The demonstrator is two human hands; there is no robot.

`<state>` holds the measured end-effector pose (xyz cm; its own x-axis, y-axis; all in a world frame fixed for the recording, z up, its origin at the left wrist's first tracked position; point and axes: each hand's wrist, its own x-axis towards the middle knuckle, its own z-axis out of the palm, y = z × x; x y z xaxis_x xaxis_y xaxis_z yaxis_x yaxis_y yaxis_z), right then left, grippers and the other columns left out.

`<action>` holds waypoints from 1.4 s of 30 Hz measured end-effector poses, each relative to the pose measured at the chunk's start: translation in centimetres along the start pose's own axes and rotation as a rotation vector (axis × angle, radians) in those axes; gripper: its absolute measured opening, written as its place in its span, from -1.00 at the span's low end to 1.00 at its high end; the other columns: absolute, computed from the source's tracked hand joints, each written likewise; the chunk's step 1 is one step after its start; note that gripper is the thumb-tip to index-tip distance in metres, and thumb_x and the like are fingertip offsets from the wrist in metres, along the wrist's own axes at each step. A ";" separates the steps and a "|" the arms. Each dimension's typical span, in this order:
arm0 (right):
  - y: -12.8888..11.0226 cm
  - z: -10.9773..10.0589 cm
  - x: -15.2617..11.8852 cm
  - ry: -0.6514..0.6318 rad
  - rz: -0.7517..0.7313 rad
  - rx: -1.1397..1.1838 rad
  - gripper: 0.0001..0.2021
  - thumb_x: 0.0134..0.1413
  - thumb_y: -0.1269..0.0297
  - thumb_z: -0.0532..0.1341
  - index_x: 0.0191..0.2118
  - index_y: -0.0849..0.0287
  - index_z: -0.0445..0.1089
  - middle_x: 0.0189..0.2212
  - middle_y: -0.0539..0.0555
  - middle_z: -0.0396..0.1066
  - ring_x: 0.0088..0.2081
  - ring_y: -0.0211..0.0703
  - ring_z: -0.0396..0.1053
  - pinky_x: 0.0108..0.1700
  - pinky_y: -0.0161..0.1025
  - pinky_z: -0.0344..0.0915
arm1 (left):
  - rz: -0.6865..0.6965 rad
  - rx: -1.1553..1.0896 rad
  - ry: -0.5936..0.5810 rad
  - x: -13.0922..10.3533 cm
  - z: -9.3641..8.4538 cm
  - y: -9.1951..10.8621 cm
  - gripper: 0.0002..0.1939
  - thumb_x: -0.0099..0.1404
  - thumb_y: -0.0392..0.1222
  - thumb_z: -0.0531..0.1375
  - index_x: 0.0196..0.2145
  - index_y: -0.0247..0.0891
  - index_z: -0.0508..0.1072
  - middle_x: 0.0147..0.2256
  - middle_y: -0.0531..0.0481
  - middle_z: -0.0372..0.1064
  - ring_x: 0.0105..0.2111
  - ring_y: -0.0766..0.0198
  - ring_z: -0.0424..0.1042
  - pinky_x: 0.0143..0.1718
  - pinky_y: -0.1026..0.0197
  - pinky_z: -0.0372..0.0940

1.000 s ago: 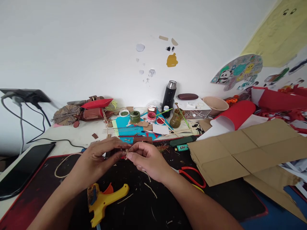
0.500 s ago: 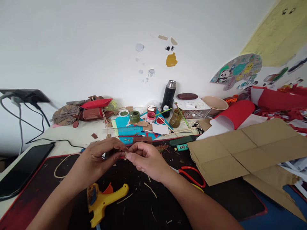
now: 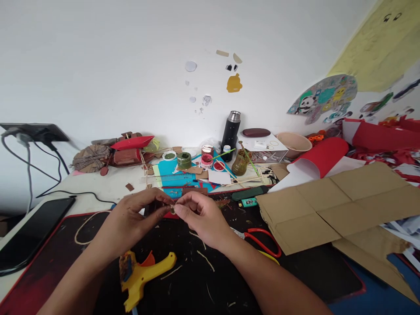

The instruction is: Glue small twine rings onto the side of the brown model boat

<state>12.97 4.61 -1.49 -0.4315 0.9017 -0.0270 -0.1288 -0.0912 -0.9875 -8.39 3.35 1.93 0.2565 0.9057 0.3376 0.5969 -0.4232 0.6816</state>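
Observation:
My left hand (image 3: pixel 131 218) and my right hand (image 3: pixel 205 218) meet fingertip to fingertip above the dark mat (image 3: pixel 183 288). Between them is a small tan piece (image 3: pixel 173 210), possibly twine, pinched by the fingers of both hands; its shape is mostly hidden. A loop of cord (image 3: pixel 78 229) lies left of my left hand. Below that hand rests a yellow glue gun (image 3: pixel 147 275). Red-handled scissors (image 3: pixel 264 240) lie right of my right hand, and thin scraps (image 3: pixel 205 261) are scattered beneath.
A black phone (image 3: pixel 31 232) lies at the left. Paint jars (image 3: pixel 184 161), a black flask (image 3: pixel 231 133) and sticks stand or lie at the back. Folded cardboard (image 3: pixel 341 205) covers the right side, with red paper (image 3: pixel 323 157) behind it. A cable (image 3: pixel 82 191) crosses the left.
The fingers of my right hand have shifted and opened slightly around the small piece. A thin scrap below my right hand shows more. Both hands remain in nearly the same place.

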 end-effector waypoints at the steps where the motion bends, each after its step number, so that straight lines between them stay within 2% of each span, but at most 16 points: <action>1: -0.1 0.0 -0.1 0.012 -0.014 -0.043 -0.66 0.24 -0.04 0.45 -0.19 0.13 0.50 -0.42 -0.06 0.39 -0.42 -0.25 0.22 -0.39 -0.29 0.10 | 0.004 0.006 -0.003 0.0 0.1 0.0 -0.76 0.47 0.08 0.29 -0.18 -0.08 0.66 -0.29 0.02 0.67 -0.31 0.16 0.60 -0.25 0.23 0.46; 11: 0.2 0.0 -0.1 0.043 -0.029 -0.150 -0.76 0.29 0.04 0.39 -0.19 0.11 0.49 -0.36 -0.01 0.47 -0.35 -0.17 0.34 -0.32 -0.25 0.18 | 0.019 0.037 -0.039 0.0 0.2 0.1 -0.76 0.47 0.06 0.27 -0.18 -0.10 0.66 -0.28 -0.01 0.68 -0.32 0.16 0.60 -0.30 0.24 0.44; 19: -0.2 -0.1 0.0 0.030 0.001 -0.095 -0.82 0.30 0.15 0.39 -0.26 0.14 0.48 -0.42 -0.04 0.44 -0.41 -0.24 0.28 -0.37 -0.30 0.17 | 0.011 0.024 -0.037 0.1 0.1 0.3 -0.76 0.45 0.09 0.30 -0.17 -0.07 0.68 -0.28 0.01 0.70 -0.32 0.16 0.63 -0.27 0.24 0.46; 23: -0.3 -0.1 0.0 0.012 0.032 -0.040 -0.80 0.29 0.14 0.40 -0.27 0.13 0.47 -0.45 -0.07 0.40 -0.47 -0.28 0.20 -0.44 -0.31 0.10 | -0.010 0.026 -0.045 0.2 -0.1 0.5 -0.73 0.43 0.12 0.29 -0.20 -0.07 0.69 -0.28 -0.01 0.71 -0.30 0.12 0.65 -0.29 0.22 0.48; 31: -0.1 -0.1 0.0 0.001 0.036 0.003 -0.78 0.25 0.11 0.42 -0.27 0.13 0.48 -0.44 -0.07 0.41 -0.47 -0.29 0.22 -0.46 -0.33 0.12 | -0.029 0.002 -0.031 0.2 -0.1 0.1 -0.70 0.42 0.16 0.30 -0.22 -0.06 0.71 -0.28 -0.03 0.72 -0.31 0.10 0.65 -0.28 0.21 0.49; 38: -0.2 -0.1 -0.1 -0.008 0.029 0.023 -0.75 0.24 0.08 0.44 -0.25 0.13 0.48 -0.44 -0.07 0.38 -0.48 -0.30 0.17 -0.46 -0.33 0.09 | 0.000 -0.011 -0.044 0.1 -0.2 -0.1 -0.75 0.44 0.11 0.30 -0.23 -0.06 0.70 -0.30 -0.02 0.70 -0.32 0.12 0.64 -0.29 0.21 0.46; 42: -0.2 -0.2 0.0 -0.016 0.030 0.077 -0.68 0.21 -0.01 0.47 -0.23 0.12 0.47 -0.45 -0.07 0.37 -0.49 -0.30 0.15 -0.48 -0.32 0.04 | -0.028 -0.035 -0.050 0.0 -0.2 -0.2 -0.77 0.44 0.08 0.31 -0.24 -0.07 0.68 -0.31 0.02 0.68 -0.32 0.16 0.61 -0.27 0.23 0.45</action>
<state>13.19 4.68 -1.36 -0.4504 0.8913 -0.0528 -0.1839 -0.1504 -0.9714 -8.63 3.44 1.91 0.2787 0.9169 0.2858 0.5774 -0.3978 0.7130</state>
